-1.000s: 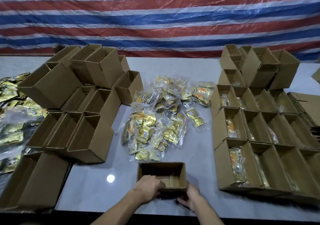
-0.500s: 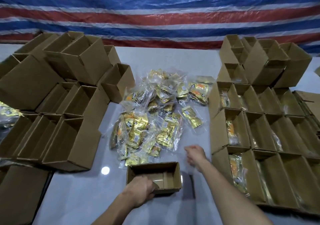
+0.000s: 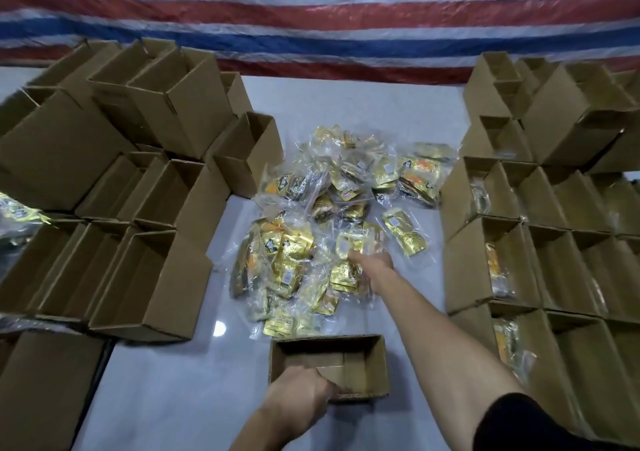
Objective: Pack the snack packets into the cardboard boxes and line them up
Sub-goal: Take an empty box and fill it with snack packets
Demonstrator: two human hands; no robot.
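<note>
Backdrop: a red, white and blue striped tarpaulin (image 3: 311,17) hung behind the desk.
Desk: the pale desk (image 3: 166,381) carried everything, with bare surface showing at the near left.
Empty boxes: a heap of cardboard empty boxes (image 3: 166,277) stood and leaned on the left side, their mouths open.
Filled boxes: rows of filled boxes (image 3: 554,267) stood side by side on the right, several with a packet visible inside.
Snack packets: a loose pile of gold snack packets (image 3: 329,215) in clear wrap lay mid-desk, between the two groups of boxes.
Open box: one open box (image 3: 367,364) sat at the near edge just before the pile, nothing visible inside.
Right hand: the right hand (image 3: 372,260) was stretched into the pile, its fingers among the packets; whether they gripped one could not be told.
Left hand: the left hand (image 3: 298,395) gripped the open box, fingers curled over its near wall.
</note>
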